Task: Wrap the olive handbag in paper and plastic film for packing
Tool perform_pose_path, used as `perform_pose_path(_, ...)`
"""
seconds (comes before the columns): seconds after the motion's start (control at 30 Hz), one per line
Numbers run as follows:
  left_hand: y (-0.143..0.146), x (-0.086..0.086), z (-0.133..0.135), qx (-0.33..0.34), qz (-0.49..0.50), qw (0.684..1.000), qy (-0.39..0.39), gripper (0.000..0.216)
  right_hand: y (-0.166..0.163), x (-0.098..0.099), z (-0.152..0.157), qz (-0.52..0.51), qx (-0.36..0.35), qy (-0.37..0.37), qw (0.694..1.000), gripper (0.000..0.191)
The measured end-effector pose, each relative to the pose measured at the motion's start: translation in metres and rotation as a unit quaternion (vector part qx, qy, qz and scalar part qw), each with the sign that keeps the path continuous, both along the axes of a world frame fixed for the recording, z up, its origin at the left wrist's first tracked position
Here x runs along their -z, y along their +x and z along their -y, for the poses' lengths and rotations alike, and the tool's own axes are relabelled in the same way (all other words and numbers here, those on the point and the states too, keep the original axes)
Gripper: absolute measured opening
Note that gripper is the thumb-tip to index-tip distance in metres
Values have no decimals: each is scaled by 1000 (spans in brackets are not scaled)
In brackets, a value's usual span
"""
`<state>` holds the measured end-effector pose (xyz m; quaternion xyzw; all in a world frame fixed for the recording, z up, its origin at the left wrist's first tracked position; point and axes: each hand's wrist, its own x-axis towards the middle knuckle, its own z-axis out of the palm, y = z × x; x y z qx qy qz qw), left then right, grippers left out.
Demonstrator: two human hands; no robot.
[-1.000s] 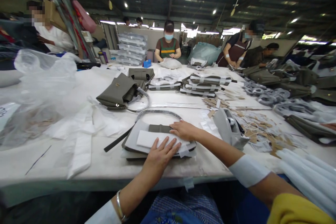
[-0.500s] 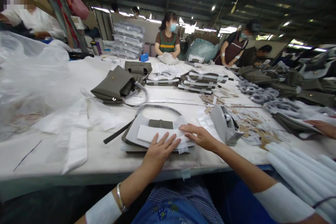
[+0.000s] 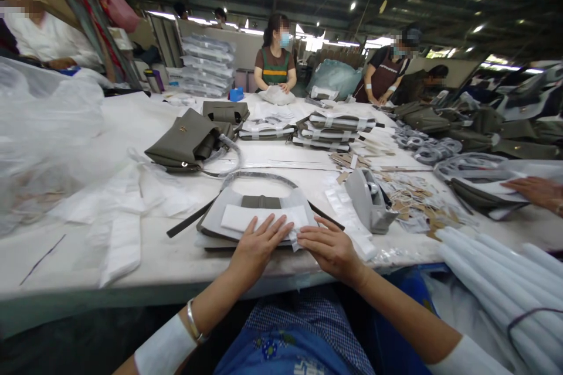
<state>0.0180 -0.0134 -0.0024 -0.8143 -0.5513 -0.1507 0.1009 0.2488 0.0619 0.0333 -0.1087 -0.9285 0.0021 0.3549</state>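
In front of me an olive-grey handbag [image 3: 264, 201] lies flat, with white wrapping sheet around it and its plastic-wrapped handle arching away from me. A folded strip of white foam [image 3: 240, 218] rests across its front. My left hand [image 3: 260, 240] lies on the strip and the bag's near edge, fingers stretched out. On the bag's right side my right hand [image 3: 331, 244] presses down with extended fingers, by a small translucent flap [image 3: 295, 239] at the near edge. Neither hand is wrapped around anything.
A grey tape dispenser [image 3: 369, 202] stands right of the bag. Behind are an unwrapped handbag [image 3: 182, 140] and stacked wrapped bags [image 3: 328, 132]. Tags [image 3: 417, 199] and white foam rolls [image 3: 497, 275] lie right, where a co-worker's hand [image 3: 536, 192] touches another bag. Clear plastic [image 3: 48, 146] is heaped left.
My right hand has moved down and nearer to me along the bag's right side. My left hand stays on the foam strip. The view has shifted slightly.
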Motion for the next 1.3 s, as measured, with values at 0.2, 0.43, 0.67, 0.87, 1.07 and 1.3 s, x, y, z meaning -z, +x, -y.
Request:
perform_pose_path(0.2,1,-1,0,2,4,1000,-22,76,11,13,16,11,-1,15,1000,28)
perform_pose_path(0.43,1,0,-1,-1,-1,1000,-20,70,12,2,16,39,-29,-31,998,16)
perform_pose_path(0.67,1,4,-2,-6,-12,1000,3,69,-7,-11,-17,26,37,-67,997,28)
perform_pose_path(0.87,0,3,-2,-1,1,1000,-15,76,-7,24,-32,74,24,-68,995,49)
perform_pose_path(1.07,6,-8,1,-5,60,997,-54,74,-7,54,-21,7,42,-76,996,55)
perform_pose_path(1.3,35,-2,-7,-79,138,987,24,42,-13,70,-9,-46,96,-74,992,54)
